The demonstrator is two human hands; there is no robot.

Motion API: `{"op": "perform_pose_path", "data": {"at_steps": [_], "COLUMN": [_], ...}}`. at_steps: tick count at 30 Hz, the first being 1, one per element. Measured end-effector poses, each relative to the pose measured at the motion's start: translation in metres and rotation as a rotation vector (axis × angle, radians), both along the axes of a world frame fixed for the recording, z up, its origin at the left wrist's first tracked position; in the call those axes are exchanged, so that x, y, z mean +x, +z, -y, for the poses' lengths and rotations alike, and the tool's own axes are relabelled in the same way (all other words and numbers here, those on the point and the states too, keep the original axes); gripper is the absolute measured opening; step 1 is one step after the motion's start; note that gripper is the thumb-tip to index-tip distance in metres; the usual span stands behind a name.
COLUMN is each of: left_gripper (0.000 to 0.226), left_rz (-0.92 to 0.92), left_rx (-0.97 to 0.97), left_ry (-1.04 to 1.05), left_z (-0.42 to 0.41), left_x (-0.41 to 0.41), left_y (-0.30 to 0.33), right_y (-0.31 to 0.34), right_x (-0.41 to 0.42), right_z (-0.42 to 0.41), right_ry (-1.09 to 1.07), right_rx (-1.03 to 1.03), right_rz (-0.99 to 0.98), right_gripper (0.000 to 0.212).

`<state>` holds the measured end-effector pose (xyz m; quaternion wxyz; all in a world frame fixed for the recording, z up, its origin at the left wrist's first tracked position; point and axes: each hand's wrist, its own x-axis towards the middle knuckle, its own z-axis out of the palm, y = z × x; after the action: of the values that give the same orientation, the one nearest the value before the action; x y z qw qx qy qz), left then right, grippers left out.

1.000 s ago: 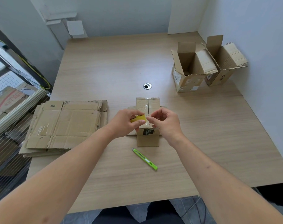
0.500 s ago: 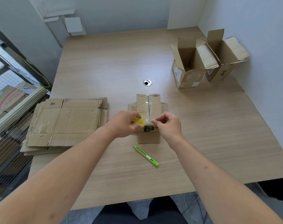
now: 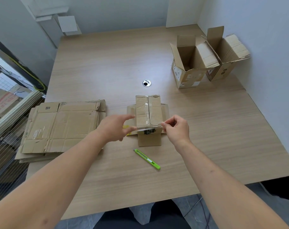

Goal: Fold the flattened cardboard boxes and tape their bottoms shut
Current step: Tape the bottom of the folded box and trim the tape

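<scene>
1. The upturned box [image 3: 147, 111] stood mid-table [image 3: 206, 138], just beyond the green cutter [image 3: 147, 159].
2. The right hand [image 3: 176, 128] pinched a clear tape strip [image 3: 148, 128], barely visible, at the box's near edge.
3. The left hand [image 3: 114, 128] was blurred with fingers spread; a yellow tape roll [image 3: 126, 129] sat mostly hidden behind it, the grip unclear.

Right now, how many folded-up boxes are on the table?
3. One box stands bottom-up between the hands; two open boxes, one beside the other, stand far right by the wall. The flat stack is not counted.
</scene>
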<state>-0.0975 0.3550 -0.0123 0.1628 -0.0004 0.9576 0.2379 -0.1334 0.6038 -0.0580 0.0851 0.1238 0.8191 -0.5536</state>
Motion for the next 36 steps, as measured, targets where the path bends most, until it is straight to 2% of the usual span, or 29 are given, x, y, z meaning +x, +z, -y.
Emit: {"op": "perform_pose_path", "data": {"at_steps": [2, 6, 15, 22, 26, 30, 36], "left_gripper": [0.050, 0.041, 0.052, 0.050, 0.051, 0.050, 0.048], "left_rz": [-0.008, 0.035, -0.028, -0.032, -0.047, -0.072, -0.111], "left_rx": [-0.043, 0.218, 0.019, -0.020, -0.071, -0.131, -0.151], "left_ry": [0.008, -0.015, -0.075, -0.087, -0.099, -0.086, -0.056], "left_z": [0.003, 0.005, 0.008, 0.009, 0.009, 0.008, 0.005], "left_x": [-0.001, 0.001, -0.016, -0.026, -0.028, -0.028, -0.027], "left_y": [-0.004, -0.014, -0.040, -0.063, -0.071, -0.081, -0.092], "right_y": [-0.003, -0.013, -0.041, -0.058, -0.067, -0.074, -0.075], "right_x": [-0.001, -0.006, -0.012, -0.016, -0.018, -0.022, -0.031], "right_z": [-0.006, -0.016, -0.015, -0.018, -0.019, -0.019, -0.023], "right_ry": [0.003, -0.028, 0.008, -0.004, -0.009, -0.047, -0.051], "right_rx": [0.007, 0.027, 0.037, -0.010, -0.023, -0.103, -0.320], "right_rz": [0.019, 0.039, 0.038, 0.050, 0.070, 0.121, 0.266], "right_gripper": [0.026, 0.026, 0.026, 0.022, 0.027, 0.030, 0.017]}}
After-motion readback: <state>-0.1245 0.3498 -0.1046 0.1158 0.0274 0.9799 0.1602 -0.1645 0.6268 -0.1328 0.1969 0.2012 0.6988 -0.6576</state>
